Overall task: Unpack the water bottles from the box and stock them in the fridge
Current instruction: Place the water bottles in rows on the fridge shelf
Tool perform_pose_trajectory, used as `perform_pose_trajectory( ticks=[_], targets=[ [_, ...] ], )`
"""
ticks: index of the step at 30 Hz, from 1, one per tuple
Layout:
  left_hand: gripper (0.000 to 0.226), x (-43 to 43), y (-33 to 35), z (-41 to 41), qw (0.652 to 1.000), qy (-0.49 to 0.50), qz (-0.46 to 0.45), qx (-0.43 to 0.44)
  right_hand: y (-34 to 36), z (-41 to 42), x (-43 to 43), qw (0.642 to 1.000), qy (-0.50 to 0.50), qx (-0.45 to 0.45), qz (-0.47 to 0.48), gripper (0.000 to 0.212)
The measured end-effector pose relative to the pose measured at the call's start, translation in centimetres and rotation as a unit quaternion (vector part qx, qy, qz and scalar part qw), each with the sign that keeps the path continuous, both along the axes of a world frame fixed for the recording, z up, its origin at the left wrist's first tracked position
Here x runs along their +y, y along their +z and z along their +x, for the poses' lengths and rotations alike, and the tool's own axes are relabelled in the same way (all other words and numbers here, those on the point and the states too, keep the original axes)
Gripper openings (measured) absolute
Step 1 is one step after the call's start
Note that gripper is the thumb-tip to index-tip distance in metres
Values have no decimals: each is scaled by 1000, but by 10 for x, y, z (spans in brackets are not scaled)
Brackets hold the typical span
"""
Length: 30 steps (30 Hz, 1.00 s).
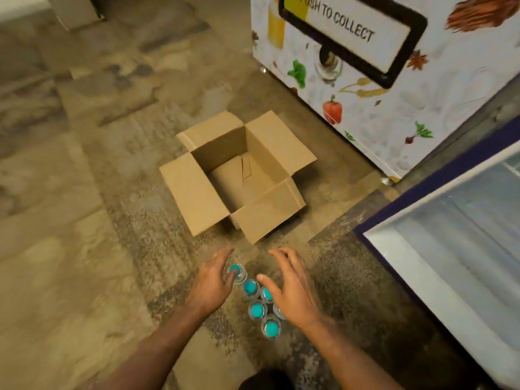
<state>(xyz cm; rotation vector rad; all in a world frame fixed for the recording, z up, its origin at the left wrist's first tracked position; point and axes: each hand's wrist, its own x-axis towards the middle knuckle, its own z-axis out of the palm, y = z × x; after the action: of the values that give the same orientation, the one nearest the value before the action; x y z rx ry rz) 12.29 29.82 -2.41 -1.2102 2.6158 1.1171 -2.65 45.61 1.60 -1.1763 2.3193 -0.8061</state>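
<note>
Shop: vending machine (374, 114), fridge (416, 266)

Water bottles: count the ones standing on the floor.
6 bottles, clustered upright on the floor: one at the left hand, four teal-capped between the hands, a sixth mostly hidden under the right hand. The box shows none.
</note>
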Motion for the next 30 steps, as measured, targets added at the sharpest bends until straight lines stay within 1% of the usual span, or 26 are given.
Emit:
perform_pose_trajectory(
  ticks=[3, 6, 9, 13, 16, 18, 22, 26, 30],
  targets=[
    [73, -2, -25, 5, 998, -17, 41, -41, -23, 13, -8, 994, 45, -8, 95, 73],
    [77, -3, -42, 7, 995, 5, 75, -64, -39, 23, -16, 984, 62, -11, 169, 79],
    [74, -1, -58, 8, 995, 4, 85, -60, -55, 31, -24, 971, 86, 15, 222, 78],
    [68, 2, -74, 7, 994, 27, 92, -50, -79, 40, -35, 958, 108, 41, 263, 68],
    [61, 3, -79, 3, 993, 50, 99, -30, -93, 42, -41, 955, 108, 54, 272, 54],
    [58, 3, -81, 1, 992, 67, 107, -20, -100, 43, -42, 956, 99, 55, 270, 50],
    [53, 4, -86, -3, 983, 101, 153, 3, -107, 46, -45, 961, 80, 57, 258, 51],
    [55, 4, -88, -9, 970, 136, 201, 8, -113, 50, -47, 968, 54, 36, 242, 53],
    [54, 8, -78, -13, 969, 139, 201, 29, -111, 47, -49, 975, 39, 15, 218, 52]
  ],
)
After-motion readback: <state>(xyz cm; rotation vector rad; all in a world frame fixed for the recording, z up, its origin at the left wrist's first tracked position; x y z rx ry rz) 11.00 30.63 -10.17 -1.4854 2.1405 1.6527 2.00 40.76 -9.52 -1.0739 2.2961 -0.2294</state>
